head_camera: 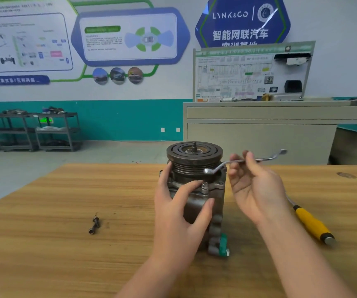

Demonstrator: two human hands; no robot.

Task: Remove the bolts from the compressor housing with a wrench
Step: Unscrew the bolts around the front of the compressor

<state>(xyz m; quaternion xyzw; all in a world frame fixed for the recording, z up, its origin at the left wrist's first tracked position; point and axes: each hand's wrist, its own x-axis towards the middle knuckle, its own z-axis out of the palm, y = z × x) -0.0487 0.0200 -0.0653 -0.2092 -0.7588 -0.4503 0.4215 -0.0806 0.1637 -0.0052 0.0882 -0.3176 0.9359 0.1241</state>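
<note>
Left hand [179, 203] hides compressor housing [197, 203] front (wrench [244, 161] in right hand [257, 188]).

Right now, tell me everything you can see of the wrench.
The wrench is a slim, shiny metal offset ring spanner with a cranked end each side. It lies roughly level above the table, pinched mid-shank by the right hand. Its near ring end sits at the compressor flange just under the pulley, right of the front bolt; whether it is seated on a bolt cannot be told. The far end points right, free in the air.
</note>
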